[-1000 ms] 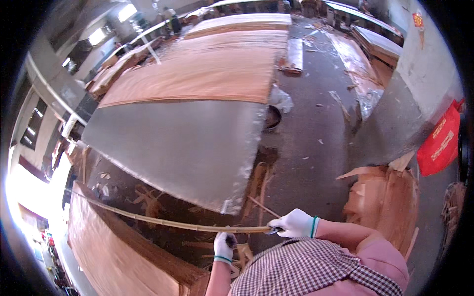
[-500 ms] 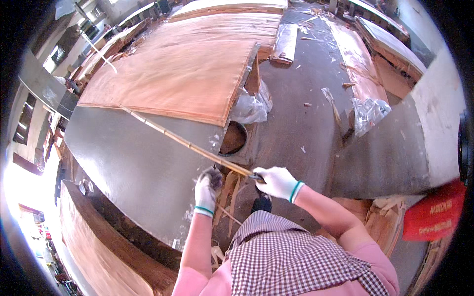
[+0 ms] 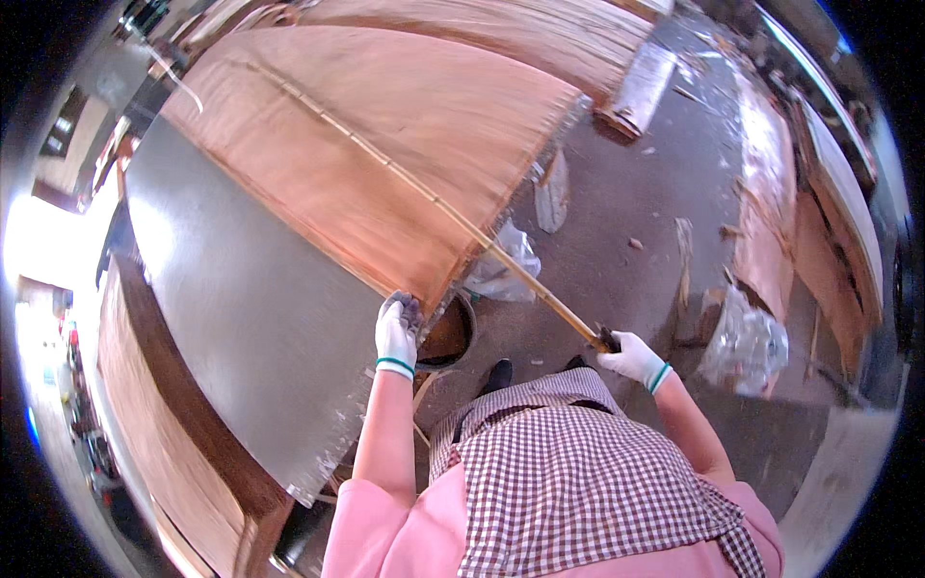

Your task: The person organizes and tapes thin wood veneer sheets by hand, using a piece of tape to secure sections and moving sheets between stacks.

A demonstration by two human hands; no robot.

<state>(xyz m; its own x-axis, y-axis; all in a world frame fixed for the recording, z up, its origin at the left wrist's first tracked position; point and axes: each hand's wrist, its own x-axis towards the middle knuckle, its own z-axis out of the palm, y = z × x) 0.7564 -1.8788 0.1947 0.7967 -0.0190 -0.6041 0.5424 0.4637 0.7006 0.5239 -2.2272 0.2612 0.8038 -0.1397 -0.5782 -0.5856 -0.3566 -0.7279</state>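
In my right hand (image 3: 631, 356), gloved in white, is the dark-wrapped end of a long bamboo pole (image 3: 424, 193). The pole slants up and left over a broad orange-brown wood veneer sheet (image 3: 385, 116), and its far tip lies near the sheet's far side. My left hand (image 3: 397, 332), in a white glove with grey fingers, is at the sheet's near corner. Its fingers are curled on that corner, with the fingertips partly hidden. Just right of this hand, under the corner, is a dark round bucket (image 3: 451, 332) with brown contents.
The veneer lies on a grey sheet-topped table (image 3: 260, 299). A thick veneer stack (image 3: 164, 405) stands at the left. Clear plastic bags (image 3: 506, 265) hang by the table's right edge. More crumpled plastic (image 3: 742, 342) and veneer strips (image 3: 766, 193) lie on the right.
My left hand has moved forward to the veneer's corner. My right hand has gone right with the pole, which now crosses over the veneer. The view has turned.
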